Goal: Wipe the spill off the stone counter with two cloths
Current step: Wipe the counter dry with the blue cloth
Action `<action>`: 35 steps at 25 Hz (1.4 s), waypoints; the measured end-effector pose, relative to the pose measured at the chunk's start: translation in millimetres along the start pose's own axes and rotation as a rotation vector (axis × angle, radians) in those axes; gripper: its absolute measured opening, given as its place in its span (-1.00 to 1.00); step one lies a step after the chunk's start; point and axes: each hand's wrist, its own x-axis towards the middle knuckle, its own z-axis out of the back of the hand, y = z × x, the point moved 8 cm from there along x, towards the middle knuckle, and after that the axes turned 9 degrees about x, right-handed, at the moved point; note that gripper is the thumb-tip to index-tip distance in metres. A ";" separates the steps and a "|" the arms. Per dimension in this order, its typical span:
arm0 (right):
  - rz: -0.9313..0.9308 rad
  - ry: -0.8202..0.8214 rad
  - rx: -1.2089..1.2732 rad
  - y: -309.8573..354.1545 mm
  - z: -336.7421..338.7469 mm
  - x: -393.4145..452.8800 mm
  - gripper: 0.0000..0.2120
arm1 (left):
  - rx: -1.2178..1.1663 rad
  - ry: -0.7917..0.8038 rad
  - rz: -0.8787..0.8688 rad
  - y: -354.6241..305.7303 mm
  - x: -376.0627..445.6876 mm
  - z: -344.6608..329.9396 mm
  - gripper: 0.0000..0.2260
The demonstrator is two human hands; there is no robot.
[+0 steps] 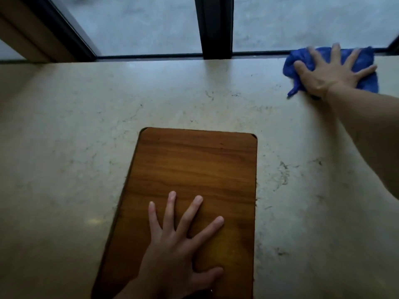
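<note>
A crumpled blue cloth (364, 61) lies on the pale stone counter (64, 147) at the far right, close to the window. My right hand (330, 72) presses flat on top of it, fingers spread, arm stretched out. My left hand (177, 242) rests flat with fingers apart on a brown wooden panel (194, 165) set into the counter near me; it holds nothing. Only one cloth is in view. I cannot make out any spill on the stone.
A window with a dark vertical frame post (216, 26) runs along the counter's far edge. A wooden frame (28, 33) stands at the far left corner. The stone has faint dark veins.
</note>
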 end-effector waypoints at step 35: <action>0.009 -0.029 -0.026 -39.7 -146.2 -693.4 -0.31 | -0.197 0.141 0.200 128.7 -98.9 -33.2 -0.27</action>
